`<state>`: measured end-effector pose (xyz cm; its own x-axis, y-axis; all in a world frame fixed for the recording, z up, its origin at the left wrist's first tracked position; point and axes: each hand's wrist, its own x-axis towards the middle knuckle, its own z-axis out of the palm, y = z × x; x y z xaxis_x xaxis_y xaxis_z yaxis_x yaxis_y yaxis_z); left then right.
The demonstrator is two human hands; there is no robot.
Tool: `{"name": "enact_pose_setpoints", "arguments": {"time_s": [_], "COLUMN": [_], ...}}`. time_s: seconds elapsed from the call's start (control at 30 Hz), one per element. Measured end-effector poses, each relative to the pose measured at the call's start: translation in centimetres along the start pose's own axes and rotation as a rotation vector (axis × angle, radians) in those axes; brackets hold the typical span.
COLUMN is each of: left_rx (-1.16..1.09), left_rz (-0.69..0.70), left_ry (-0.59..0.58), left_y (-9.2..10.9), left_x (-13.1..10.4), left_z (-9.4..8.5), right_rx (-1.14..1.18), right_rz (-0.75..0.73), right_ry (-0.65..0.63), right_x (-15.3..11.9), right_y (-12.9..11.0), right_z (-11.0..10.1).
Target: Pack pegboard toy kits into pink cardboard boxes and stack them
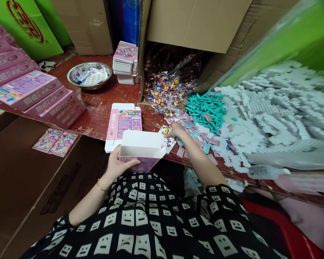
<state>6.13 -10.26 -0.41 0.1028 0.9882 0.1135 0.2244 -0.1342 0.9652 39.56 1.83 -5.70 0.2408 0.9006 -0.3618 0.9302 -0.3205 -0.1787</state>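
Note:
My left hand (118,160) grips a pink carton (143,163) near the table's front edge, its thumb along the printed side. The carton's white top flap stands up and its mouth faces me. To the right, my right hand (177,130) has thumb and fingers closed on a printed pattern card (169,144) with small coloured dots; part of the card lies behind the carton. A flattened pink carton (125,122) rests on the table behind the held one. Small pink and blue sachets (196,135) are scattered beside my right hand.
Teal sticks (206,111) lie heaped beside bags of coloured beads (169,88) in a cardboard box. White plastic pieces (280,111) pile at right, near a clear bottle (267,172). A metal bowl (108,77), stacked cards (124,63) and stacked pink boxes (40,95) stand left.

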Motion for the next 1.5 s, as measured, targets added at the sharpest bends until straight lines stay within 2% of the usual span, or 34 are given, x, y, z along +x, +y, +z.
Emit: {"name": "enact_pose_setpoints", "arguments": {"time_s": [0.17, 0.33, 0.53, 0.63, 0.77, 0.83, 0.9, 1.03, 1.17, 1.3, 1.4, 1.5], "left_rx": [-0.007, -0.031, -0.052, -0.149, -0.269, -0.251, -0.203, -0.188, -0.200, -0.161, -0.122, -0.043], "left_rz": [-0.059, -0.076, -0.083, -0.162, -0.221, -0.237, -0.274, -0.388, -0.396, -0.383, -0.395, -0.372], "left_ry": [0.010, 0.011, -0.012, -0.002, 0.097, 0.099, 0.100, 0.097, 0.124, 0.129, 0.167, 0.237], "left_y": [-0.3, -0.1, 0.2, 0.8, 2.0, 2.2, 1.8, 0.2, -0.5, -0.6, -1.3, -2.6], "left_x": [-0.2, -0.2, 0.3, 2.8, 7.8, 9.7, 10.6, 10.1, 8.7, 8.3, 8.9, 10.0], "left_z": [-0.2, -0.3, 0.0, -0.7, -2.6, -3.5, -4.0, -4.3, -3.8, -3.2, -3.3, -3.7], "right_rx": [0.035, 0.164, 0.379, 0.566, 0.797, 0.868, 0.909, 0.903, 0.834, 0.797, 0.819, 0.870], "right_rz": [0.019, -0.013, -0.126, -0.151, -0.079, -0.042, -0.026, -0.023, 0.101, 0.206, 0.182, 0.135], "right_ry": [-0.013, 0.063, 0.178, 0.311, 0.562, 0.643, 0.685, 0.696, 0.679, 0.670, 0.715, 0.747], "right_x": [0.0, -0.5, -1.4, -0.1, 4.8, 7.9, 10.8, 15.6, 18.9, 20.0, 19.7, 18.2], "right_y": [-0.4, -0.2, 0.8, 1.4, 0.7, -0.8, -3.0, -8.1, -11.4, -12.9, -13.0, -11.3], "right_z": [-0.3, 0.0, 0.1, -2.1, -8.0, -11.1, -13.7, -17.1, -18.6, -18.3, -18.1, -18.2]}}
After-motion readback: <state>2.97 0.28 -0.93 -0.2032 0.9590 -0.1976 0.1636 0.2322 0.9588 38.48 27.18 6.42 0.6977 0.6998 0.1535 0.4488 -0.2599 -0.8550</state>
